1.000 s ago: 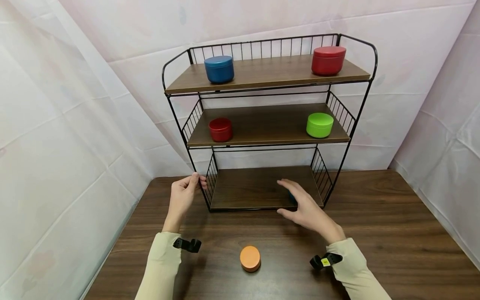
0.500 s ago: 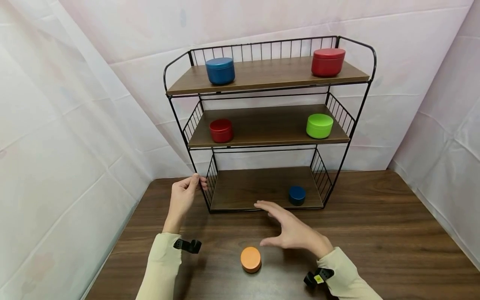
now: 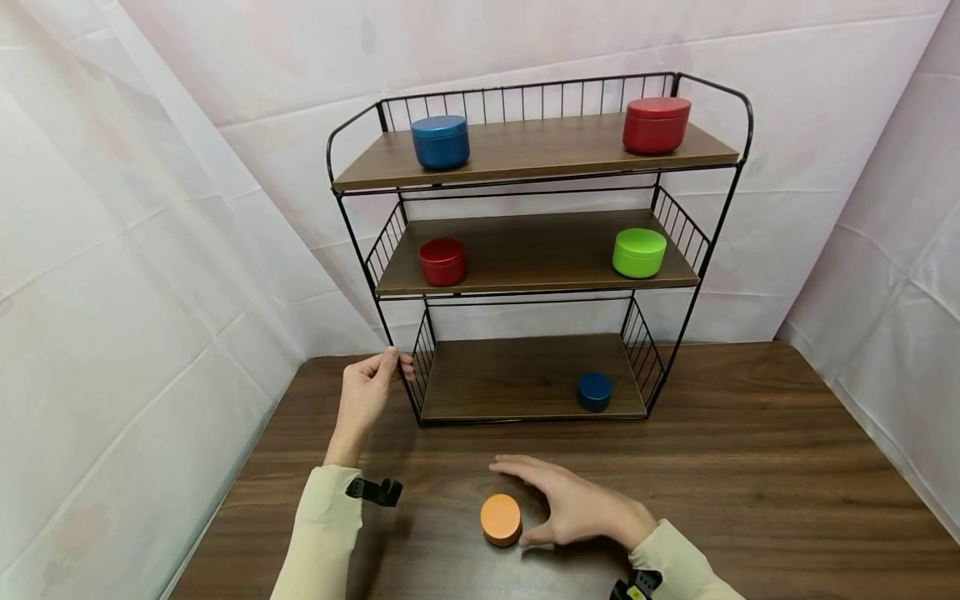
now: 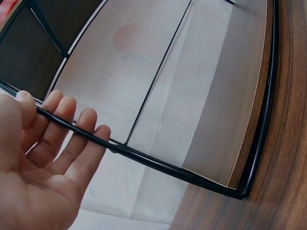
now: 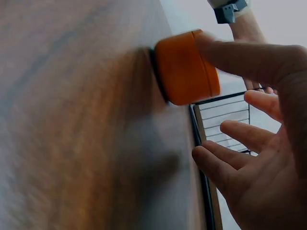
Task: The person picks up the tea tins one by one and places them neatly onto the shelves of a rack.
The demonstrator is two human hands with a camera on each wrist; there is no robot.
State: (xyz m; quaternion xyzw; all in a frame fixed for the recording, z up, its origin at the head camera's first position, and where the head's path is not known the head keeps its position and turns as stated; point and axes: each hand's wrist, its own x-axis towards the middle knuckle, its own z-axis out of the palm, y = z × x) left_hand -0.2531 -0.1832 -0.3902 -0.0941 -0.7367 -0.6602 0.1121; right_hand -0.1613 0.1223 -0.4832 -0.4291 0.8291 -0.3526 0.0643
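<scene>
My left hand (image 3: 367, 392) pinches the black metal post at the front left of a three-tier shelf rack (image 3: 525, 417). In the left wrist view its thumb and fingers (image 4: 86, 120) curl round the black rod. Low over the table, my right hand (image 3: 581, 504) is spread beside a small round orange tin (image 3: 500, 517). The thumb is right at the tin's right side, and the other fingers reach past its far side. In the right wrist view the orange tin (image 5: 184, 69) stands on the table, its side partly covered by the thumb.
A blue tin (image 3: 439, 142) and a red tin (image 3: 657, 125) stand on the top shelf. The middle shelf bears a red tin (image 3: 442, 262) and a green tin (image 3: 639, 252). A dark blue tin (image 3: 594, 391) sits at the bottom shelf's right. White cloth (image 3: 135, 250) hangs behind.
My right hand has left the dark blue tin on the bottom shelf and come back toward me and left, down beside the orange tin. The left hand stays on the post.
</scene>
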